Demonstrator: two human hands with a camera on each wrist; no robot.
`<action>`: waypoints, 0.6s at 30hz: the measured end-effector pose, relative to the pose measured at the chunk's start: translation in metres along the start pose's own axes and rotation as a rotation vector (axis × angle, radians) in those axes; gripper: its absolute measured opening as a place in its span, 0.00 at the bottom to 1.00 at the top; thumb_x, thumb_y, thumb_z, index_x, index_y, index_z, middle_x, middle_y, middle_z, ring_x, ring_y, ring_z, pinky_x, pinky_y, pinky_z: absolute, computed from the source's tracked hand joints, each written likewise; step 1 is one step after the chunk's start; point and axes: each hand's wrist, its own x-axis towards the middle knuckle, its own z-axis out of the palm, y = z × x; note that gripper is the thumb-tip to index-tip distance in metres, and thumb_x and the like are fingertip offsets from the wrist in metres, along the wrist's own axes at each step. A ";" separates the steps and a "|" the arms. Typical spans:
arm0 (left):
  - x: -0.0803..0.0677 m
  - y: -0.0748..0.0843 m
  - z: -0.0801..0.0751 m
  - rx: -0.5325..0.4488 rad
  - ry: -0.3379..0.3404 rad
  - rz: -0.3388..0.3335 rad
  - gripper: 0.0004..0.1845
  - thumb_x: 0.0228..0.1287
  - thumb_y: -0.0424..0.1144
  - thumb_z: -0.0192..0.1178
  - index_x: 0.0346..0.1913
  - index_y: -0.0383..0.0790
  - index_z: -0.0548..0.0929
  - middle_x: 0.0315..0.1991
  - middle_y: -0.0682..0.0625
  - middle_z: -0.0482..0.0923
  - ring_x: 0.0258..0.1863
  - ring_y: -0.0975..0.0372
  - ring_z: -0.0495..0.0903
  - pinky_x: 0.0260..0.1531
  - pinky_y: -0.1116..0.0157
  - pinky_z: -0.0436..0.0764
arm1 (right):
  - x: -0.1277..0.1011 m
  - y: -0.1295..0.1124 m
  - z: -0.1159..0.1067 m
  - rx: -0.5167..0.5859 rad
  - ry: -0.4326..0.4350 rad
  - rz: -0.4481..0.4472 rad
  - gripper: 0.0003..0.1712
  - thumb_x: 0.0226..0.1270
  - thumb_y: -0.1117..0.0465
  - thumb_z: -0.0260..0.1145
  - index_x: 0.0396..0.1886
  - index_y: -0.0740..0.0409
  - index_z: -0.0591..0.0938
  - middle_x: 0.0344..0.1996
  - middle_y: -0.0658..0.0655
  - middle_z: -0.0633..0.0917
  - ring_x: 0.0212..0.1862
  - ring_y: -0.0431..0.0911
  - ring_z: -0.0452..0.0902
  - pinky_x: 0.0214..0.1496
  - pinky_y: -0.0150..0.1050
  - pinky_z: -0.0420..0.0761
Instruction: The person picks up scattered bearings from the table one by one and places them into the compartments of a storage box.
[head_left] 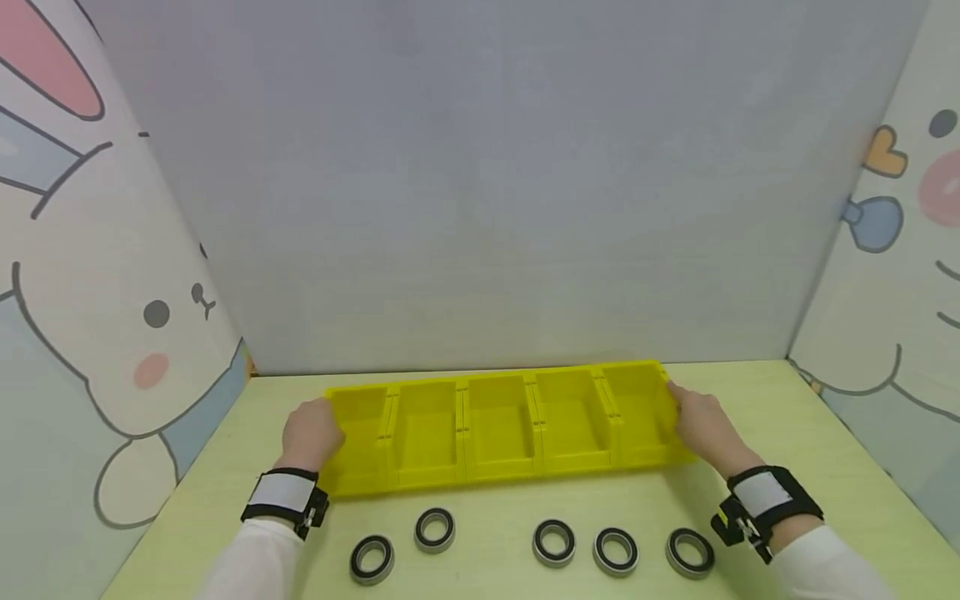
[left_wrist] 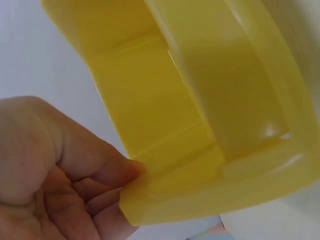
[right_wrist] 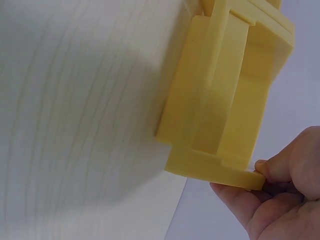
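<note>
Left hand [head_left: 309, 433], 1: thumb and fingers pinching the left end of the yellow tray [head_left: 462, 433]. Yellow tray, 1: 5 compartments in 1 row, at the far side of the bench [head_left: 487, 533]; long axis left to right, right end slightly farther from the person, open tops upward. Black-and-silver rings [head_left: 369, 577], 5, on the bench before the tray: 2 at left, 3 at right; lettering too small to tell. Right hand [head_left: 707, 429], 1: thumb and fingers pinching the tray's right end.
</note>
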 end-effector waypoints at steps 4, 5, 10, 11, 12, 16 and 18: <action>0.003 0.007 0.002 -0.017 -0.004 0.029 0.03 0.53 0.26 0.56 0.30 0.27 0.77 0.23 0.43 0.71 0.21 0.56 0.70 0.20 0.65 0.67 | -0.007 0.009 -0.006 0.012 -0.016 0.007 0.29 0.58 0.78 0.48 0.63 0.77 0.65 0.32 0.72 0.79 0.24 0.49 0.63 0.26 0.39 0.67; 0.004 0.009 0.003 -0.018 -0.005 0.037 0.03 0.53 0.26 0.56 0.29 0.28 0.77 0.22 0.44 0.71 0.20 0.56 0.69 0.20 0.65 0.67 | -0.009 0.012 -0.007 0.012 -0.014 0.005 0.29 0.59 0.78 0.48 0.63 0.77 0.65 0.25 0.68 0.76 0.22 0.47 0.60 0.24 0.37 0.65; 0.005 0.017 0.004 -0.035 -0.016 0.053 0.02 0.52 0.26 0.56 0.29 0.28 0.76 0.22 0.44 0.70 0.20 0.56 0.69 0.20 0.65 0.67 | -0.014 0.021 -0.013 0.013 0.000 -0.011 0.27 0.61 0.77 0.47 0.62 0.78 0.65 0.15 0.52 0.61 0.18 0.41 0.51 0.20 0.32 0.57; 0.005 0.019 0.004 -0.040 -0.018 0.055 0.02 0.52 0.26 0.56 0.30 0.28 0.76 0.22 0.44 0.70 0.20 0.56 0.69 0.20 0.65 0.67 | -0.015 0.022 -0.014 0.011 0.001 -0.011 0.27 0.61 0.77 0.47 0.62 0.78 0.65 0.15 0.51 0.61 0.18 0.41 0.50 0.20 0.32 0.57; 0.005 0.020 0.004 -0.044 -0.020 0.057 0.03 0.52 0.26 0.56 0.30 0.28 0.76 0.22 0.44 0.71 0.20 0.56 0.69 0.20 0.65 0.67 | -0.016 0.023 -0.015 0.010 0.002 -0.013 0.27 0.61 0.77 0.47 0.62 0.78 0.66 0.15 0.51 0.61 0.18 0.41 0.50 0.20 0.32 0.57; 0.004 0.025 0.004 -0.041 -0.027 0.068 0.03 0.53 0.27 0.56 0.31 0.28 0.76 0.22 0.44 0.71 0.20 0.56 0.70 0.19 0.66 0.67 | -0.018 0.028 -0.016 0.003 0.001 -0.007 0.26 0.62 0.76 0.47 0.62 0.78 0.66 0.13 0.51 0.60 0.17 0.40 0.48 0.18 0.31 0.56; 0.004 0.026 0.003 -0.029 -0.034 0.072 0.03 0.53 0.27 0.56 0.31 0.28 0.76 0.22 0.44 0.71 0.20 0.56 0.70 0.18 0.66 0.67 | -0.018 0.029 -0.016 0.000 0.002 -0.002 0.26 0.62 0.76 0.47 0.62 0.78 0.66 0.13 0.52 0.63 0.16 0.41 0.49 0.18 0.31 0.56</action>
